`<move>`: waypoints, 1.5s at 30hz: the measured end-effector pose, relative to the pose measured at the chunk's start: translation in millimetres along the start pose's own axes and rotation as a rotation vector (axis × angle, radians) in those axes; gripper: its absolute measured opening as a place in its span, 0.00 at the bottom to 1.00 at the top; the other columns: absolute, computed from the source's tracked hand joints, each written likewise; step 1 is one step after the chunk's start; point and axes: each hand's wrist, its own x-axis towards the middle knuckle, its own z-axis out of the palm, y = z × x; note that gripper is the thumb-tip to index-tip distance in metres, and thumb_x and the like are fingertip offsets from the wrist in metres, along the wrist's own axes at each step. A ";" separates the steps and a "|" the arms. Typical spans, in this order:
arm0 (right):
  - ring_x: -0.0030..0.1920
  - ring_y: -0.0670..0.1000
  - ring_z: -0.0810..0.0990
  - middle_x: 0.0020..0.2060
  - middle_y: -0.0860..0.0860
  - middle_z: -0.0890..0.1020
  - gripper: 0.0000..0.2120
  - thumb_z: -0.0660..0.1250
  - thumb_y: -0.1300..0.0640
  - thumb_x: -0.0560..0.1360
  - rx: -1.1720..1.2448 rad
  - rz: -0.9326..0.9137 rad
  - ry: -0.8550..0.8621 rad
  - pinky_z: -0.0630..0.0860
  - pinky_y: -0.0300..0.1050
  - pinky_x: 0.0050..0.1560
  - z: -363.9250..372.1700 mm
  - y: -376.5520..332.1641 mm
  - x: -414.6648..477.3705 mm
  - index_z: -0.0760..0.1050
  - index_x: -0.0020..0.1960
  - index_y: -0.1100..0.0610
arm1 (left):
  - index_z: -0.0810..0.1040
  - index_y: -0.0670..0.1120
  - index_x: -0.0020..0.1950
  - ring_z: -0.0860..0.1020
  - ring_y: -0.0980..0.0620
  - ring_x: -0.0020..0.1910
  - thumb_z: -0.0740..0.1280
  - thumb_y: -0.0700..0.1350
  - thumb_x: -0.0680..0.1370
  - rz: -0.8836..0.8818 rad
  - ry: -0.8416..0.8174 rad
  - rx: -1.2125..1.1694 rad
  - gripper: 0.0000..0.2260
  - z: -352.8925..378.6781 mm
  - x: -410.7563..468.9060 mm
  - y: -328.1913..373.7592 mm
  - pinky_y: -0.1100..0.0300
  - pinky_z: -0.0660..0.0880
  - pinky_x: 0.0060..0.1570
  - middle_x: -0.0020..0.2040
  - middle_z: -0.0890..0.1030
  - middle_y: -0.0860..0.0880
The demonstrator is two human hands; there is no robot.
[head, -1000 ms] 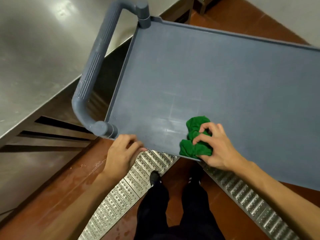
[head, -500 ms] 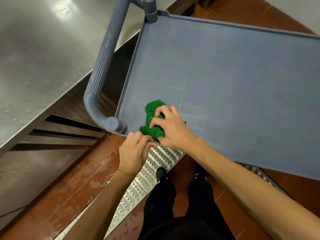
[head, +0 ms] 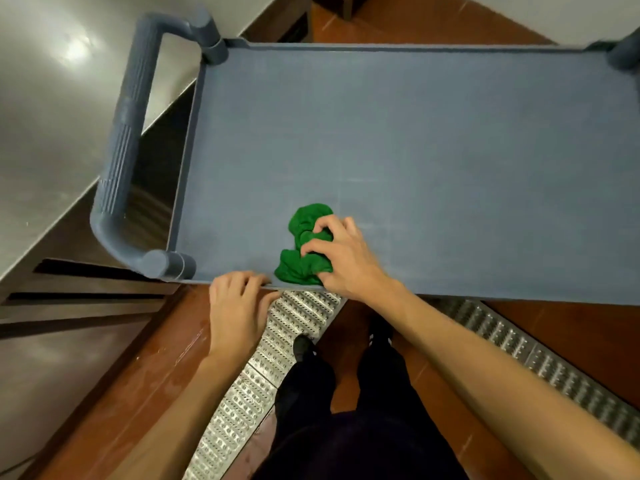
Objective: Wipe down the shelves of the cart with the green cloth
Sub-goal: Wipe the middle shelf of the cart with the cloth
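The grey-blue cart's top shelf [head: 398, 150] fills the upper middle of the view. A crumpled green cloth [head: 304, 247] lies on the shelf close to its near edge, left of centre. My right hand [head: 343, 258] presses down on the cloth, fingers curled into it. My left hand [head: 235, 306] grips the shelf's near rim just left of the cloth, fingers hooked over the edge. The lower shelves are hidden under the top one.
The cart's grey handle [head: 124, 147] loops off its left end, close to a stainless steel counter [head: 45, 98]. A perforated metal drain grate [head: 256, 368] crosses the red-brown floor [head: 138, 386] under the cart. My dark-trousered legs [head: 346, 393] stand at the near edge.
My right hand swept the cloth left toward the handle corner, then back right along the near edge. The left hand has stayed on the rim. The view has shifted, showing more of the shelf.
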 end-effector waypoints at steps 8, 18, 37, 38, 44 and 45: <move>0.57 0.57 0.67 0.61 0.51 0.72 0.22 0.74 0.64 0.63 0.015 0.061 0.037 0.74 0.54 0.54 -40.4 38.3 -29.4 0.81 0.54 0.48 | 0.82 0.44 0.48 0.75 0.45 0.44 0.74 0.35 0.73 -0.017 -0.055 -0.143 0.07 27.6 25.4 92.0 0.55 0.68 0.46 0.45 0.80 0.49; 0.58 0.58 0.68 0.60 0.51 0.73 0.19 0.76 0.63 0.63 0.004 0.201 0.153 0.72 0.53 0.58 -103.0 126.8 -77.1 0.82 0.52 0.47 | 0.81 0.44 0.52 0.77 0.43 0.45 0.66 0.42 0.75 0.048 -0.134 -0.037 0.08 19.6 43.6 95.8 0.50 0.74 0.44 0.47 0.81 0.48; 0.59 0.59 0.68 0.61 0.52 0.74 0.17 0.77 0.61 0.67 -0.029 0.463 0.426 0.70 0.49 0.59 -172.0 222.3 -131.8 0.82 0.54 0.48 | 0.81 0.44 0.50 0.76 0.41 0.47 0.71 0.28 0.71 -0.010 -0.115 0.055 0.13 18.4 105.4 102.3 0.50 0.76 0.37 0.47 0.82 0.45; 0.60 0.59 0.68 0.62 0.52 0.74 0.17 0.77 0.60 0.68 -0.032 0.471 0.428 0.70 0.49 0.59 -170.8 219.3 -131.2 0.82 0.55 0.48 | 0.81 0.44 0.50 0.76 0.41 0.47 0.70 0.29 0.71 -0.011 -0.113 0.056 0.13 18.3 109.5 100.7 0.50 0.75 0.37 0.47 0.82 0.46; 0.66 0.56 0.71 0.67 0.51 0.75 0.18 0.73 0.59 0.73 0.160 0.512 0.480 0.62 0.40 0.64 -176.0 204.1 -138.5 0.79 0.63 0.51 | 0.81 0.43 0.51 0.74 0.43 0.48 0.71 0.29 0.72 -0.076 -0.137 0.025 0.13 24.1 118.0 103.6 0.50 0.75 0.40 0.47 0.79 0.45; 0.66 0.55 0.72 0.67 0.51 0.76 0.19 0.73 0.59 0.74 0.215 0.510 0.509 0.63 0.40 0.66 -176.9 198.7 -140.0 0.79 0.64 0.52 | 0.82 0.43 0.52 0.74 0.42 0.49 0.71 0.30 0.72 -0.081 -0.142 0.006 0.12 24.1 117.2 105.2 0.49 0.76 0.42 0.48 0.79 0.45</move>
